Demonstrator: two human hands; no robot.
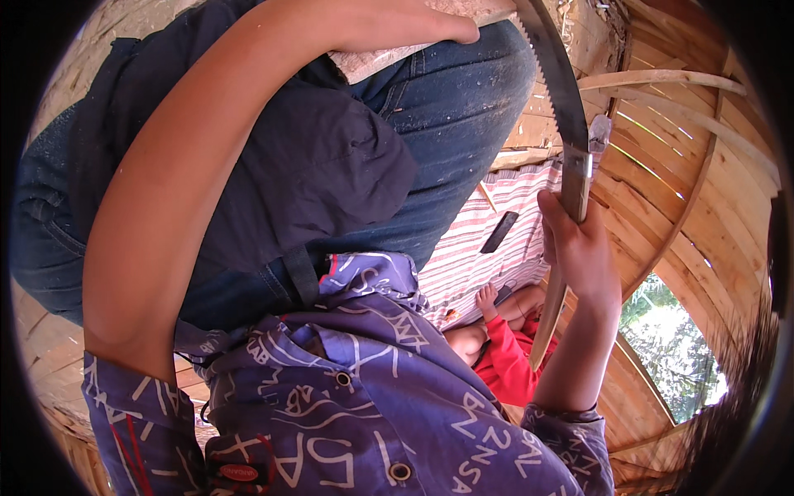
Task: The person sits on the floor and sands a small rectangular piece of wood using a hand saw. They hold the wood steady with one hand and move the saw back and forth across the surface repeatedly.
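My right hand [583,252] is closed round the wooden handle [576,178] of a handsaw. Its curved, toothed blade [559,78] rises from the fist toward the top edge, teeth facing left, close to the end of a pale wooden board [376,63]. Whether the teeth touch the wood cannot be made out. Across the top, my left hand [405,23] grips that board over my bent knee, thumb lying along it; the other fingers are largely out of the picture. Dark blue jeans [471,99] and a bundled dark cloth [322,165] lie under my left forearm.
Right of my legs, a striped cloth [471,252] covers the floor, with a black oblong object [499,232] on it. A person in red [509,364] sits close beside my right forearm. Curved wooden slat walls [662,182] and a bright opening [670,347] stand at the right.
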